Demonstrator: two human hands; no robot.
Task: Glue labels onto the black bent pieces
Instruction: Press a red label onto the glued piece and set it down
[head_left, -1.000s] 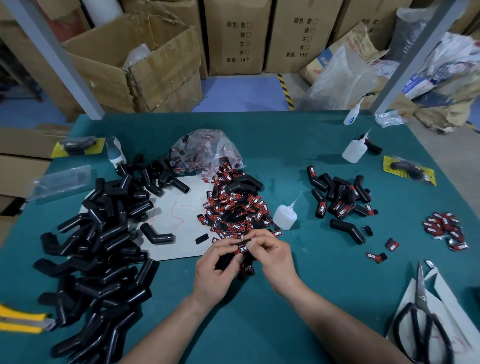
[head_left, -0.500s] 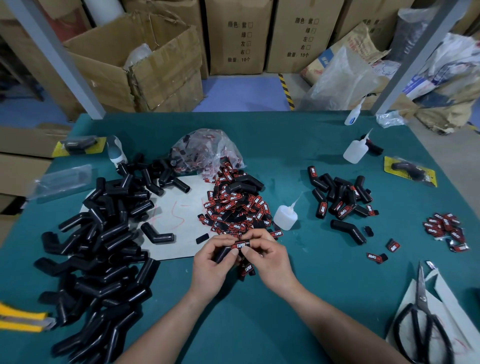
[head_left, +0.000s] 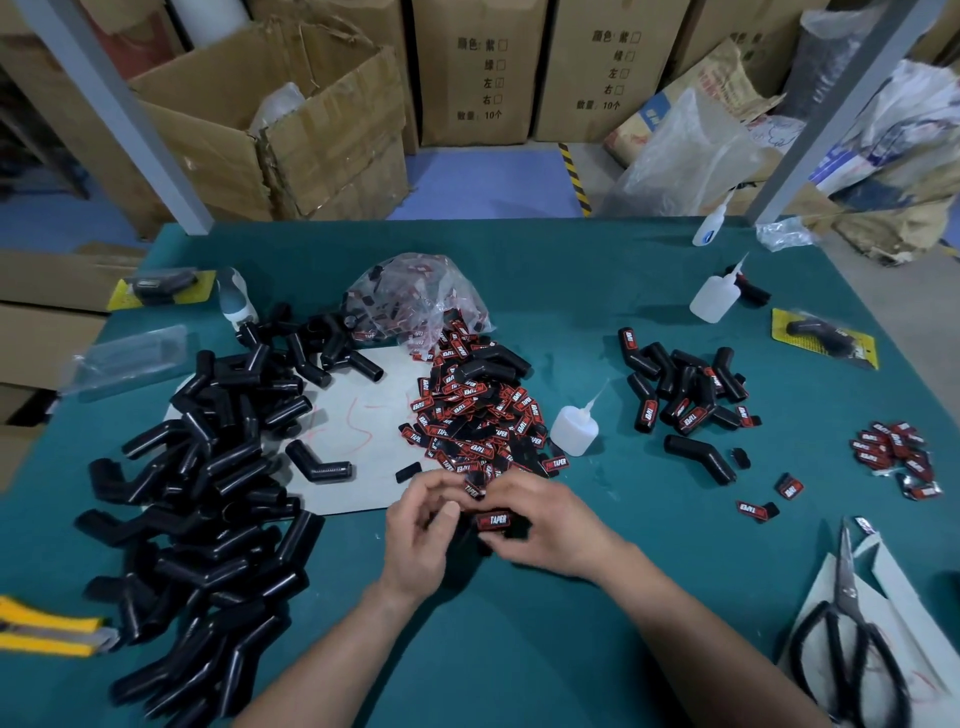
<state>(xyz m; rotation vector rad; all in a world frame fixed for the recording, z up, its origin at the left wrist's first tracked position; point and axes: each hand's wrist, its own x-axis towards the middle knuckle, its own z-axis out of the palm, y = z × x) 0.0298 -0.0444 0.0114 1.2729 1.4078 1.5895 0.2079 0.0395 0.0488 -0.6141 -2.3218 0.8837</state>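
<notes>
Head view: right hand fingers are clamping the black bent tube piece above the green surface; left hand grip is unclear. Its red-black label may be slipping askew on wet glue.

You hold one black bent piece between your left hand and right hand, its red-and-black TAPER label face up. On the bench, unlabelled pieces heap at your left, loose labels pile just beyond your fingers, and labelled pieces cluster to the right.
</notes>
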